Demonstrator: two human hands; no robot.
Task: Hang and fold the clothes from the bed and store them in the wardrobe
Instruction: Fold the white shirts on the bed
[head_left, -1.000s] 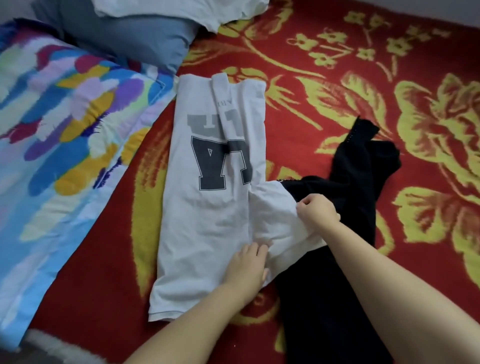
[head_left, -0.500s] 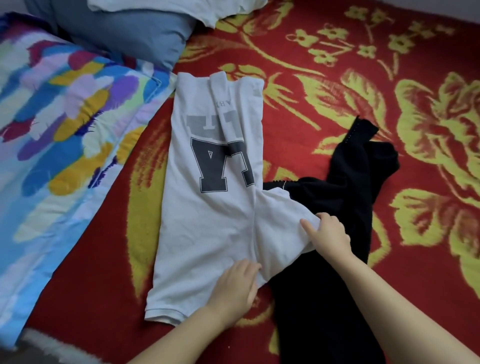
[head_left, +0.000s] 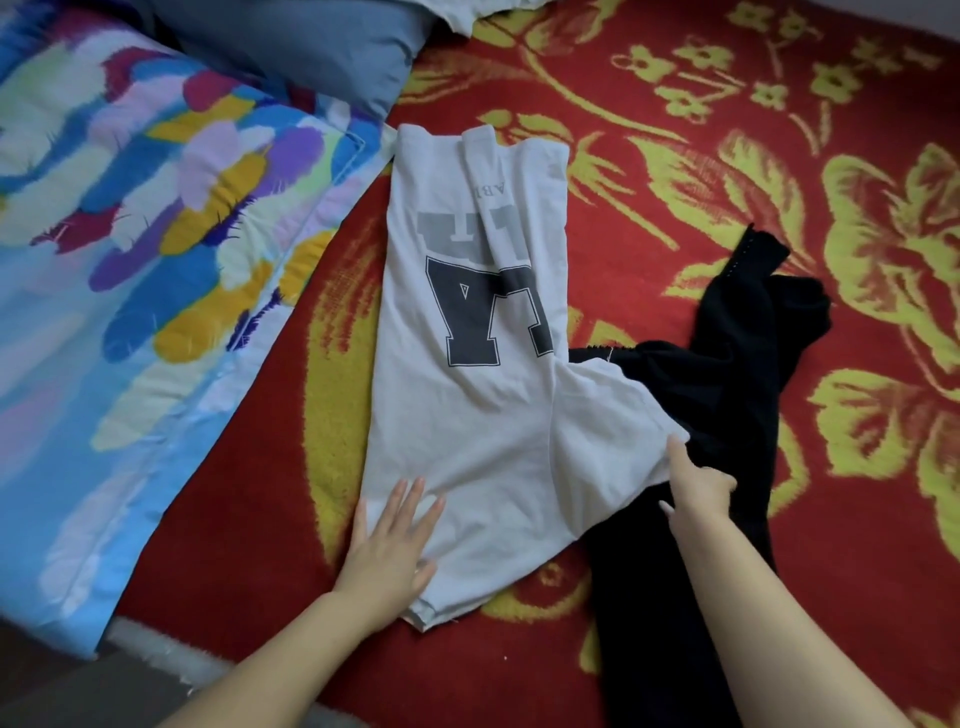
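Now | left hand (head_left: 392, 540) flat, fingers straight on white T-shirt (head_left: 467, 415) | right hand (head_left: 698, 486) fingers pinching its flap

left hand (head_left: 392, 545) slid left, now flat on white T-shirt (head_left: 467, 415) hem, right hand (head_left: 698, 488) lowered flap onto black garment (head_left: 727, 395)

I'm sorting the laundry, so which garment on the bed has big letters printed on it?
The white T-shirt under both hands, lying lengthwise mid-bed. The black garment beside it on the right is plain.

Two hands (head_left: 395, 540) (head_left: 698, 486), one white T-shirt (head_left: 467, 405), one black garment (head_left: 727, 395), one grey pillow (head_left: 311, 47), one colourful quilt (head_left: 130, 234), one red blanket (head_left: 727, 156).
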